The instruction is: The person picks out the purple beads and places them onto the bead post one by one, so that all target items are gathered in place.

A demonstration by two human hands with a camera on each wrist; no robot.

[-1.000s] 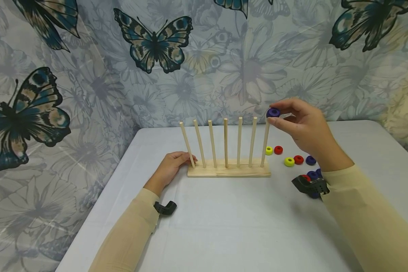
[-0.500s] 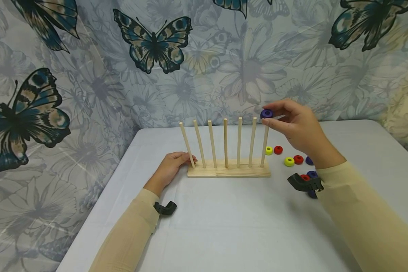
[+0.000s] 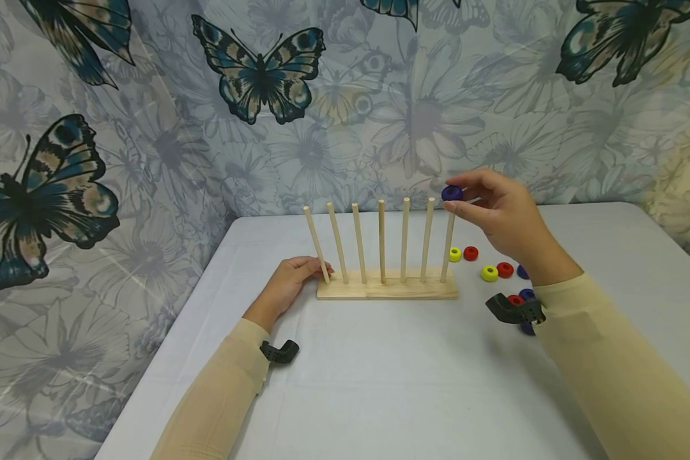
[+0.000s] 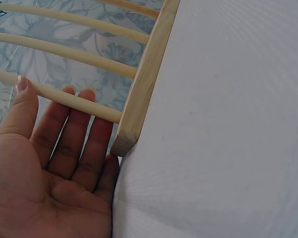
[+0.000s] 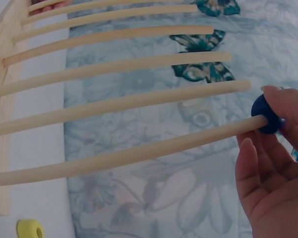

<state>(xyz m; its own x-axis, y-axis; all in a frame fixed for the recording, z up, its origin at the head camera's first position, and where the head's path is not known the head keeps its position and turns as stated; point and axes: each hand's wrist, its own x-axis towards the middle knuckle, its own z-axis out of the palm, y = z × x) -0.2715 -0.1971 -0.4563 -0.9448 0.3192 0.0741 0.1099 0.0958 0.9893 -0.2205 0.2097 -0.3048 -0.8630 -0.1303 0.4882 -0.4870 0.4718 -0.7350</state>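
A wooden base carries a row of several upright pegs, all bare along their shafts. My right hand pinches a blue ring between thumb and fingers at the tip of the rightmost peg. In the right wrist view the blue ring meets the peg's end; how far it sits over the tip I cannot tell. At the base's left end, my left hand holds the leftmost peg near its foot. The left wrist view shows the left hand with thumb and fingers about that peg.
Right of the base lie loose rings on the white table: yellow, red and blue, some partly hidden behind the right wrist's black mount. A butterfly-patterned cloth hangs behind the table.
My right hand has shifted slightly left with the blue ring, from beside the rightmost peg's tip to over it, and the ring has tilted a little. The left hand has stayed put.
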